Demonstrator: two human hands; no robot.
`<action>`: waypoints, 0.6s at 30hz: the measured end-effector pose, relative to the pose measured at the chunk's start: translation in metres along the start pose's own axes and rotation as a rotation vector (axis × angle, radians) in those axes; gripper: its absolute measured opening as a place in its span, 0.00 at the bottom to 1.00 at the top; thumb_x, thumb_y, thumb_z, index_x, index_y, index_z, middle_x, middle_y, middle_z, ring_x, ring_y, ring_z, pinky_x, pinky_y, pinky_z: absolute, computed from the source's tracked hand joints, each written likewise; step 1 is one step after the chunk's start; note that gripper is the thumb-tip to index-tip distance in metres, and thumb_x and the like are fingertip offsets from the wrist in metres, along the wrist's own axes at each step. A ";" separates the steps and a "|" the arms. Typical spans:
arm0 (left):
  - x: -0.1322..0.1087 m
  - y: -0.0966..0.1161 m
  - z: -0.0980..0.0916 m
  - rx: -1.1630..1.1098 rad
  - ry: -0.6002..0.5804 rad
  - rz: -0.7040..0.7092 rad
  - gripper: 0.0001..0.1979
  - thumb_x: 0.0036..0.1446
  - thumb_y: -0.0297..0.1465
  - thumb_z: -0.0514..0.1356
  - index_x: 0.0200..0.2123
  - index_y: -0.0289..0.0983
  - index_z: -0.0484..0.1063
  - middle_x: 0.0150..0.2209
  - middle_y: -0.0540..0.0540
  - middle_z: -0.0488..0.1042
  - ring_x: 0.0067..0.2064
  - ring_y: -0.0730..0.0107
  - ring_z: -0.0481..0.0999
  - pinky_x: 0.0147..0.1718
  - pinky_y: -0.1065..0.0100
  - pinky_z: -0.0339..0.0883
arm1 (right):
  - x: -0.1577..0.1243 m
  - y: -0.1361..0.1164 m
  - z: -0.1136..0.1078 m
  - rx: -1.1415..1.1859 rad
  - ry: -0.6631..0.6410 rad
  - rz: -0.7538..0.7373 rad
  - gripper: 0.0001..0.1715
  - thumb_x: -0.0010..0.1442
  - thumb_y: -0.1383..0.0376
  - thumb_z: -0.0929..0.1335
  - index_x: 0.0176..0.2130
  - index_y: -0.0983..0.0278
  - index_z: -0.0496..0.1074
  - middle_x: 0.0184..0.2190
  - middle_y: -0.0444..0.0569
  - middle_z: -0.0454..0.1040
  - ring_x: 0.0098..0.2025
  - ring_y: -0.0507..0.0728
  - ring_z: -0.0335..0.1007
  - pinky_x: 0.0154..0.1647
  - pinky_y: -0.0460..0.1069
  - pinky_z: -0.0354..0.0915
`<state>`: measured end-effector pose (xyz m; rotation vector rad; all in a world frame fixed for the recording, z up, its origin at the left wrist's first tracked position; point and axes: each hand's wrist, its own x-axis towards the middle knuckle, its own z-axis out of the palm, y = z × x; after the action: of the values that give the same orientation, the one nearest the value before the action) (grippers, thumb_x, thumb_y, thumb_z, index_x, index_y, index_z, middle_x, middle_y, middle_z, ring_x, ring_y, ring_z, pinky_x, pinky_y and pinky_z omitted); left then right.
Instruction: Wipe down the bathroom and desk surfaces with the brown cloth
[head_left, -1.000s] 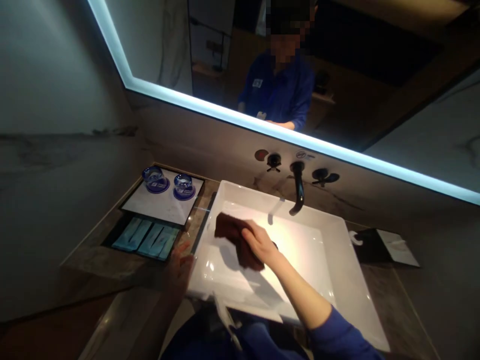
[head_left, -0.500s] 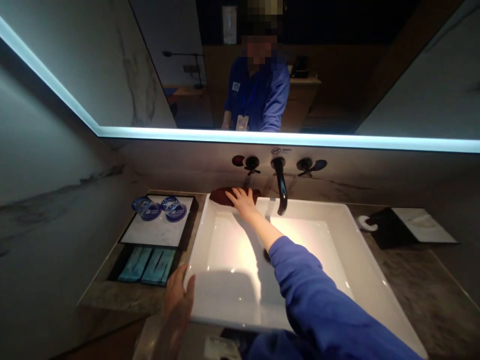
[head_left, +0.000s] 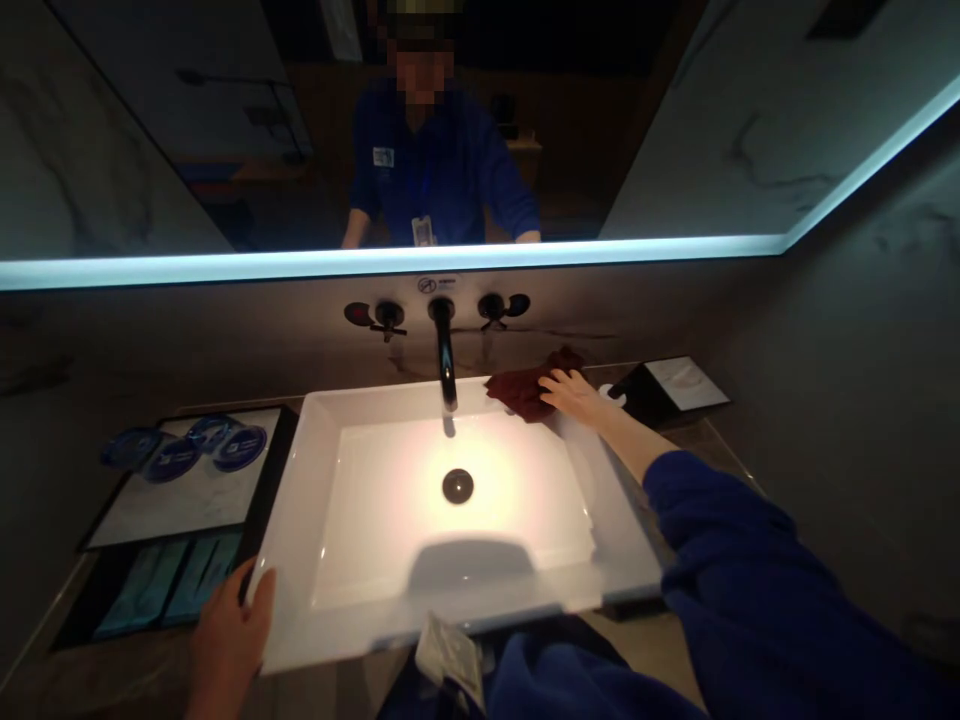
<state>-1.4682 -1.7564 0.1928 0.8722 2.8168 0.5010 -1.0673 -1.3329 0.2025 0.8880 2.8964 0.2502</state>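
Observation:
A white rectangular washbasin [head_left: 300,530] lies in front of me. At its back right corner my right hand [head_left: 574,395] presses down on a dark reddish-brown cloth [head_left: 521,390], its fingers over the bunched fabric. The cloth drapes over the rim and slightly down the inner wall. My left hand [head_left: 236,625] rests against the basin's front left corner, thumb and fingers apart; part of the fingers is hidden by the rim. Between the two back corners, a black spout [head_left: 445,355] reaches out from the wall above the basin.
Black tap handles [head_left: 388,318] flank the spout. On the left counter, a white-topped tray [head_left: 187,500] carries lidded glasses [head_left: 238,447], with teal packets [head_left: 199,575] in front. A white curved object [head_left: 613,395] and a black-and-white box [head_left: 686,383] are at the right. A lit mirror [head_left: 465,253] hangs above.
My right hand and the cloth have moved from the basin's back left corner to its back right corner. My view has turned right. My left hand stays at the front left corner.

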 end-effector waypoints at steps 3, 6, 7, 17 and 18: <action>0.002 0.000 0.001 0.043 0.010 -0.070 0.27 0.50 0.50 0.46 0.44 0.38 0.67 0.44 0.38 0.73 0.42 0.52 0.73 0.49 0.53 0.66 | -0.020 0.004 -0.029 -0.008 -0.122 0.159 0.17 0.58 0.73 0.60 0.38 0.67 0.78 0.46 0.62 0.71 0.51 0.67 0.61 0.44 0.57 0.61; 0.004 0.002 0.002 0.086 0.019 -0.122 0.23 0.50 0.50 0.47 0.41 0.41 0.66 0.42 0.42 0.72 0.42 0.54 0.73 0.49 0.55 0.67 | -0.038 -0.001 -0.058 -0.002 -0.153 0.218 0.14 0.55 0.71 0.63 0.36 0.67 0.78 0.39 0.62 0.72 0.44 0.65 0.65 0.39 0.54 0.63; 0.004 0.003 0.002 0.096 0.012 -0.121 0.23 0.50 0.50 0.47 0.40 0.41 0.66 0.42 0.43 0.72 0.42 0.54 0.73 0.49 0.55 0.66 | -0.044 -0.004 -0.066 -0.007 -0.129 0.232 0.14 0.55 0.70 0.63 0.36 0.66 0.78 0.39 0.62 0.72 0.44 0.65 0.64 0.38 0.54 0.63; -0.007 0.036 -0.014 0.252 -0.125 -0.268 0.28 0.57 0.45 0.48 0.55 0.34 0.65 0.51 0.38 0.72 0.53 0.56 0.70 0.53 0.61 0.63 | -0.040 -0.028 -0.006 -0.149 -0.245 0.097 0.27 0.55 0.62 0.66 0.54 0.65 0.70 0.61 0.59 0.58 0.61 0.74 0.45 0.57 0.76 0.44; -0.008 0.039 -0.015 0.254 -0.130 -0.280 0.28 0.57 0.45 0.49 0.55 0.34 0.65 0.52 0.38 0.71 0.54 0.56 0.70 0.54 0.61 0.62 | -0.035 -0.028 0.001 -0.165 -0.298 0.108 0.27 0.55 0.63 0.65 0.54 0.66 0.70 0.60 0.59 0.60 0.61 0.75 0.46 0.57 0.77 0.42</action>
<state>-1.4451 -1.7351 0.2209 0.5108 2.8535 0.0470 -1.0534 -1.3759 0.1978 0.9628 2.5189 0.3296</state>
